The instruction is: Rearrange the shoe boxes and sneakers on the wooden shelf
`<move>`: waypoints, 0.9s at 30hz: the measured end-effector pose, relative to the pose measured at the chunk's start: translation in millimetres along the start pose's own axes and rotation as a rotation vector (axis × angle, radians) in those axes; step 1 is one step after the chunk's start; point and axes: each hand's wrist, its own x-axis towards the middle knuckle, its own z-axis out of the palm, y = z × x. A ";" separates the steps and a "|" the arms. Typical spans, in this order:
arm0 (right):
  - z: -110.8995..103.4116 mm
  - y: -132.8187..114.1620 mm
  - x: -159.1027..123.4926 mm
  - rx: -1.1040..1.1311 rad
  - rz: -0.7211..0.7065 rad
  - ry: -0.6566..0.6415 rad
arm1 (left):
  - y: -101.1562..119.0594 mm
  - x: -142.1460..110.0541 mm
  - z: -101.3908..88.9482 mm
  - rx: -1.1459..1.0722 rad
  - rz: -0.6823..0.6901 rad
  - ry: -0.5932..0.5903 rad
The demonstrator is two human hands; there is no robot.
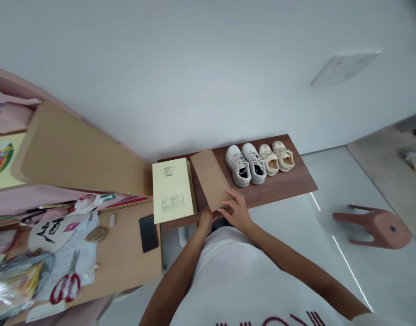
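Observation:
A plain brown cardboard box (211,181) lies slantwise on a dark wooden bench (276,183), its near end close to my body. My left hand (205,220) is at the near left corner, gripping the box from below, with most of its fingers hidden. Curled around the near right corner is my right hand (238,211), thumb and fingers bent against the cardboard. Just left of the box sits a pale yellow box (172,190) with printed labels. To its right stand a pair of larger white shoes (238,165) and a smaller cream pair (281,156).
At left, a cluttered desk holds a black phone (148,233), red-handled scissors (68,283), papers and plastic bags. A tan panel (82,149) rises beside the bench. A pink stool (381,228) stands on the floor at right. A white wall (194,81) runs behind the bench.

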 end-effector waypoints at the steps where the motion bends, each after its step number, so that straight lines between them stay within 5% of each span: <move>1: 4.1 -1.6 -3.7 -0.002 -0.019 -0.026 | 3.6 -3.4 -0.3 -0.026 -0.013 -0.036; 10: 26.3 -15.3 -24.4 0.039 0.064 -0.113 | 28.4 -12.7 -24.3 0.083 0.004 -0.031; 17: 34.9 -22.4 -35.1 -0.009 0.140 -0.083 | 44.5 -13.8 -37.7 0.636 0.367 0.231; 21: 44.3 -22.1 -40.6 0.040 0.145 -0.105 | 53.1 -7.9 -38.9 0.908 0.360 0.190; 27: 39.6 0.3 -32.2 0.104 0.238 -0.062 | 46.1 7.7 -30.5 0.926 0.376 0.151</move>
